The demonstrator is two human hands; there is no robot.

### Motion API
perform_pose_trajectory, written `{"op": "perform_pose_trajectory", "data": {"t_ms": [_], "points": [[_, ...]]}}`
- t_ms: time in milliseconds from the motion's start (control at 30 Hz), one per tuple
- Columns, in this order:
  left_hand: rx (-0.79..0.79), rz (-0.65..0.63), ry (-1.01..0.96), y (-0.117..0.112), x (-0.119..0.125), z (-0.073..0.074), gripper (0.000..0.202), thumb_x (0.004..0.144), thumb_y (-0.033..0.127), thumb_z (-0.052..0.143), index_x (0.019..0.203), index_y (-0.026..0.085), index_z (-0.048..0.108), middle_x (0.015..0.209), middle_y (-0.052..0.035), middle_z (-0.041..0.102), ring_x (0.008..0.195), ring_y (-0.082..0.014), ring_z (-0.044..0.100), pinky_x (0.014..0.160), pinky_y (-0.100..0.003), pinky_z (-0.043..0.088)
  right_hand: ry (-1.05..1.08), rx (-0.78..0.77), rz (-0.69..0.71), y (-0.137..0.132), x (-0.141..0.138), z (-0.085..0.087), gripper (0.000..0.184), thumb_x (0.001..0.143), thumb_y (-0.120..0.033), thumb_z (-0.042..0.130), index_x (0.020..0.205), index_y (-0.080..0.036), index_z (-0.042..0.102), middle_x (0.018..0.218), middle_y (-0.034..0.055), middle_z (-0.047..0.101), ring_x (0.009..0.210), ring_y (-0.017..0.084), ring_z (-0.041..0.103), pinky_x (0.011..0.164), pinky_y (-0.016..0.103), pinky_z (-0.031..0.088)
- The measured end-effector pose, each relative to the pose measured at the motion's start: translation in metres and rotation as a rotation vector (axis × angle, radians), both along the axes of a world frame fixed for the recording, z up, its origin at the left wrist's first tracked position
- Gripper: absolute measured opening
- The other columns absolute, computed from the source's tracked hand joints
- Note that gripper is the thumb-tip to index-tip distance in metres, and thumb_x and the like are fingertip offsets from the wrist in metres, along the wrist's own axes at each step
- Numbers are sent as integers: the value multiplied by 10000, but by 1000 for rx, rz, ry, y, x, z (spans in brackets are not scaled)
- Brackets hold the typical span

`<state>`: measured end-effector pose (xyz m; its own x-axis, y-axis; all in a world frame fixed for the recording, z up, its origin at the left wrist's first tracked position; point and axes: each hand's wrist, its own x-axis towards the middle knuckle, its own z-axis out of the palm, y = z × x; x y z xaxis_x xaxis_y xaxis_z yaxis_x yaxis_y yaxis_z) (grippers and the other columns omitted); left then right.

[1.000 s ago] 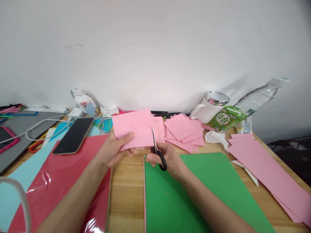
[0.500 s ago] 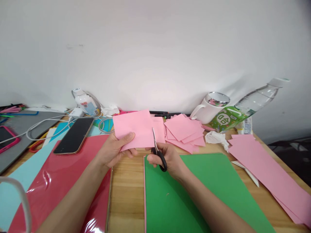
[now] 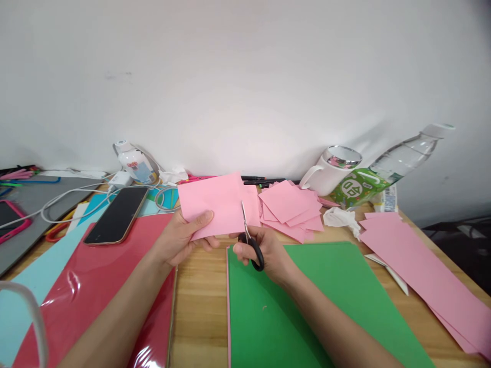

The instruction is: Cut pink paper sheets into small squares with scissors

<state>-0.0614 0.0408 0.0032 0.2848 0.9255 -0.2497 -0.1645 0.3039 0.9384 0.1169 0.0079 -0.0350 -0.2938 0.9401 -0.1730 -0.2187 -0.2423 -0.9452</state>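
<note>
A sheet of pink paper (image 3: 215, 199) is pinched in my left hand (image 3: 190, 237), thumb on top and fingers underneath, raised over the table. My right hand (image 3: 264, 250) grips black-handled scissors (image 3: 256, 254), whose blades point away from me at the paper's right edge. One blade shows over the paper; the other is mostly hidden. Just behind the blades lies more pink paper (image 3: 250, 204), partly covered. To its right rests a loose pile of pink paper pieces (image 3: 287, 204). Beneath my right forearm is a stack of green paper (image 3: 330, 306).
A phone (image 3: 117, 214) lies on red paper in a glossy sleeve (image 3: 103, 286) at left. Along the wall stand a small white bottle (image 3: 136, 162), a white mug (image 3: 332, 171) and a tilted clear bottle (image 3: 408, 153). Long pink strips (image 3: 425, 281) lie at right, near crumpled tissue (image 3: 341, 219).
The top edge of the pink paper and its right side have shifted slightly to the right. Both hands and the scissors stay almost in the same place.
</note>
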Motion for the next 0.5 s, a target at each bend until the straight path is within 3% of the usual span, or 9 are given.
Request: {"op": "perform_pose_trajectory", "data": {"t_ms": [500], "points": [[-25, 20, 3, -1, 2, 2, 233, 695, 269, 696, 844, 118, 601, 567, -37, 691, 375, -113, 600, 332, -157, 500, -24, -4, -9, 0, 0, 2, 401, 534, -406, 765, 767, -131, 590, 471, -57, 527, 396, 58, 429, 400, 188, 292]]}}
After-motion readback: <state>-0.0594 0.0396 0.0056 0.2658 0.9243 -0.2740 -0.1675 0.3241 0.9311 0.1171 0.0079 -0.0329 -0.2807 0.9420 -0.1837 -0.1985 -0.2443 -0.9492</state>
